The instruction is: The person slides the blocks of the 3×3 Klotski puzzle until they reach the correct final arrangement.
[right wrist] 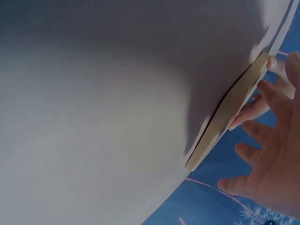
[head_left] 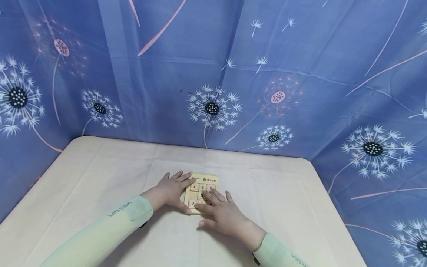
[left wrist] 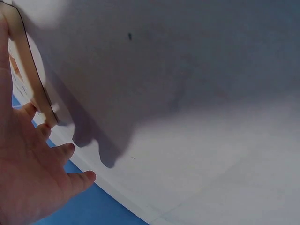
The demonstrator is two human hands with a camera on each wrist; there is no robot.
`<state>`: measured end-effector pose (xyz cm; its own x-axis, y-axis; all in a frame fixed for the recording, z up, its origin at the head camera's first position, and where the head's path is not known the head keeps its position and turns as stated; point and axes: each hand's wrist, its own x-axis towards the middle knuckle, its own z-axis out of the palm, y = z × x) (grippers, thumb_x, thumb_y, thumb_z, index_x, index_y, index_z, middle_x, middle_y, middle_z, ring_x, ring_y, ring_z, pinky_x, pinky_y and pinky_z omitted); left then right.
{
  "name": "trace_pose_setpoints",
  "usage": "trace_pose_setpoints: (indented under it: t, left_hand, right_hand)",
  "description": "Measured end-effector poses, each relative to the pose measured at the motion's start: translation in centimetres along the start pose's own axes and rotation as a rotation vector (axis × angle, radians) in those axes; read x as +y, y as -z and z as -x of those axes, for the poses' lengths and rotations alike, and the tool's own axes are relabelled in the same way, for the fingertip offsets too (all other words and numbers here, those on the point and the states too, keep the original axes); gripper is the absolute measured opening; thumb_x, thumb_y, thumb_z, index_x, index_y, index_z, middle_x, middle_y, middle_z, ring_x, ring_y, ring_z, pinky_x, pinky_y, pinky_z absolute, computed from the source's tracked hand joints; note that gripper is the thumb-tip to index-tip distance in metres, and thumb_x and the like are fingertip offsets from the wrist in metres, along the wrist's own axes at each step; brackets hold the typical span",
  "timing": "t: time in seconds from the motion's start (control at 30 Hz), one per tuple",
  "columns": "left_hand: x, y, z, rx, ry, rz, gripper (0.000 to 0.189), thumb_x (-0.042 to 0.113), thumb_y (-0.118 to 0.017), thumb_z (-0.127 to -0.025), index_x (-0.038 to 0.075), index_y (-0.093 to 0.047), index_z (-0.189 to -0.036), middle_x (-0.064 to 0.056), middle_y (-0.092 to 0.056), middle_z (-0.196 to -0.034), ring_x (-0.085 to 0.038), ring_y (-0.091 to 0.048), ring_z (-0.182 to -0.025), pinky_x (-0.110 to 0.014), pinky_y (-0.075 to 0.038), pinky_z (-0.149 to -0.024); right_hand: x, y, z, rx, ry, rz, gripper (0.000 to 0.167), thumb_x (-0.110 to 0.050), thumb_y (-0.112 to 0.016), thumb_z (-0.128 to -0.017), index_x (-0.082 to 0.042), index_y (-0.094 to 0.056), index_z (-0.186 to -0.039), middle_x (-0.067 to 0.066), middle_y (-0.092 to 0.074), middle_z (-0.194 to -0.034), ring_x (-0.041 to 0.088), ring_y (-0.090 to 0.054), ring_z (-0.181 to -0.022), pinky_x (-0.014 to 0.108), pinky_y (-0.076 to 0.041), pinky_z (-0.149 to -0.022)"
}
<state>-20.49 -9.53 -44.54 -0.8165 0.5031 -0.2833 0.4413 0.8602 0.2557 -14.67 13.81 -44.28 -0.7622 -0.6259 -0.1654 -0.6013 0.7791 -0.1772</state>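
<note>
A yellow number slide puzzle (head_left: 199, 177) lies flat on the table, its square tiles marked with dark digits. Tiles 3, 6 and 2 read plainly, and a gap shows at the left of the middle row. Along the puzzle's left side rests my left hand (head_left: 171, 191), thumb by the near corner and forefinger on the upper border, fingers spread. My right hand (head_left: 221, 213) reaches over the lower right part, its extended fingertips on the tiles, hiding some of them. Its thumb is off the board. Both wrist views show the puzzle's pale side edge (left wrist: 35, 77) (right wrist: 229, 112).
A cream-covered table (head_left: 283, 193) spreads around the puzzle. Blue cloth (head_left: 166, 92) with dandelion prints stands behind it and at both sides. Pale green sleeves (head_left: 110, 226) cover both forearms.
</note>
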Motion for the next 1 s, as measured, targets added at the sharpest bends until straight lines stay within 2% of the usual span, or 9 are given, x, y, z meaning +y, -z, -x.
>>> trace_pose_setpoints:
  t: [0.23, 0.8, 1.0]
  left_hand:
    - [0.1, 0.0, 0.0, -0.008, 0.007, 0.008, 0.116, 0.07, -0.082, -0.068, 0.02, -0.033, -0.161, -0.007, -0.022, -0.173, -0.041, -0.022, -0.159, -0.072, -0.021, -0.124]
    - [-0.1, 0.0, 0.0, -0.01, 0.006, 0.014, 0.115, 0.069, -0.083, -0.069, 0.02, -0.033, -0.161, -0.006, -0.023, -0.173, -0.041, -0.022, -0.159, -0.072, -0.022, -0.124]
    - [-0.1, 0.0, 0.0, -0.01, 0.006, 0.016, 0.114, 0.069, -0.083, -0.07, 0.02, -0.034, -0.161, -0.006, -0.023, -0.173, -0.041, -0.022, -0.159, -0.072, -0.023, -0.124]
  right_hand:
    - [0.7, 0.3, -0.8, 0.033, -0.008, 0.048, 0.062, -0.058, -0.056, -0.098, -0.031, -0.048, -0.153, 0.007, -0.036, -0.168, 0.04, -0.033, -0.155, 0.077, -0.031, -0.117]
    - [1.4, 1.1, -2.9, 0.014, -0.067, 0.029, 0.065, -0.059, -0.055, -0.099, -0.027, -0.047, -0.154, 0.01, -0.035, -0.168, 0.041, -0.03, -0.156, 0.075, -0.027, -0.12]
    - [1.4, 1.1, -3.6, -0.001, -0.081, 0.027, 0.065, -0.061, -0.053, -0.099, -0.029, -0.045, -0.155, 0.008, -0.035, -0.168, 0.039, -0.029, -0.157, 0.074, -0.026, -0.121]
